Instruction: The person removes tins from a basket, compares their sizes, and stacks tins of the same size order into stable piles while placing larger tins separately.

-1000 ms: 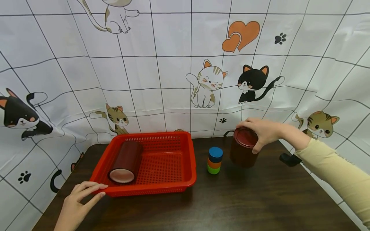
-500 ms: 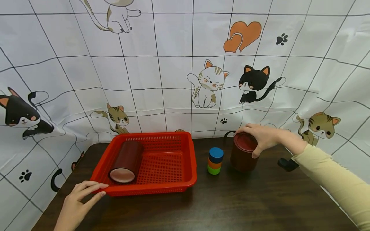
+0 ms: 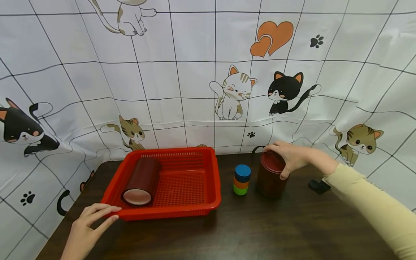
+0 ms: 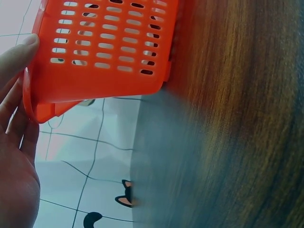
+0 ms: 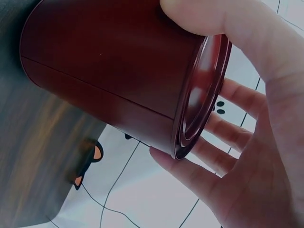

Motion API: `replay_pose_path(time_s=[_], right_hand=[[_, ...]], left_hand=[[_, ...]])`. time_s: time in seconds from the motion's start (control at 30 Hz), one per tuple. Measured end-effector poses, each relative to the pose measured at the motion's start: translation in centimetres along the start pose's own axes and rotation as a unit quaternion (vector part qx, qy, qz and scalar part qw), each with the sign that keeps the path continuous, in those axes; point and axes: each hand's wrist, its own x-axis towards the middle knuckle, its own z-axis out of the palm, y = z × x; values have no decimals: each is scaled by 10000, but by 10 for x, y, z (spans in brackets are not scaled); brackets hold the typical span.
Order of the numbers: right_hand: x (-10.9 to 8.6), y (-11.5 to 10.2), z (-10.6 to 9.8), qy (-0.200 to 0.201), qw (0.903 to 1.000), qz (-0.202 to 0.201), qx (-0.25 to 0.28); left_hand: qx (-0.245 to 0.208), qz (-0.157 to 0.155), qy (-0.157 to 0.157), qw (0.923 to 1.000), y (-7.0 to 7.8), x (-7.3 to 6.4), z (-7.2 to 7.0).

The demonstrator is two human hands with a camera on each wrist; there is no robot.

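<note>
My left hand [image 3: 85, 226] holds the near left corner of a red plastic basket [image 3: 169, 212], thumb on one side of the rim and fingers on the other, as the left wrist view shows on the slotted basket wall [image 4: 107, 85]. Inside the basket a dark red cylindrical can [image 3: 143, 177] lies on its side, its pale round end facing me. My right hand [image 3: 289, 157] grips a second dark red can [image 3: 270, 184] from above, around its lidded top. In the right wrist view this can [image 5: 104, 61] stands upright at the tabletop, thumb and fingers spread about its rim.
Between basket and right-hand can stands a small stack of round pieces [image 3: 242, 180], blue, orange and green. All of it is on a dark wooden table [image 3: 227, 234]. Behind hangs a white sheet [image 3: 195, 83] with grid lines and cartoon cats.
My right hand has lowered the can and shifted it slightly left, towards the table and the small stack. The left hand and the basket stay where they were.
</note>
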Motion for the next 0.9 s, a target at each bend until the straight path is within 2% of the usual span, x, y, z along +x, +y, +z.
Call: replay_pose_path(time_s=[0.27,0.57,0.73,0.9], right_hand=[[0,1,5,-59,9999,90,-57],[-2,3,3,-62,9999,29,-112],[-2,4,3,-132,9998,-82,-131],[-3,4,0,-279,9996,46,-58]], left_hand=[[58,16,15,10000,0,1,-1],[99,-110,-10,9999,1,0,0],[78,-35,25,10000,2,0,1],[56,-6,38,10000,2,0,1]])
